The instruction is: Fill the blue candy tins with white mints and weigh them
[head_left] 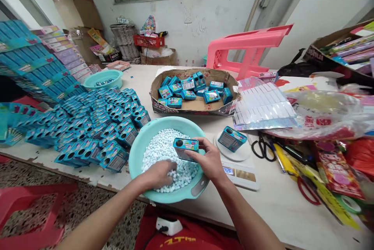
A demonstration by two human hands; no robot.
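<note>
A teal basin (143,141) in front of me holds a heap of small pale blue candies (162,148). My left hand (159,173) is down in the candies, fingers curled into the pile. My right hand (209,160) holds a small blue tin box (185,148) over the basin, its round hole at the top left. Another blue tin box (232,138) lies on a small white scale (241,168) just right of the basin.
Rows of many blue tin boxes (99,125) cover the table's left. A cardboard tray (195,106) with more boxes sits behind the basin. Black scissors (263,148), label sheets (261,106), plastic bags and packaging crowd the right. A second teal basin (102,78) stands far left.
</note>
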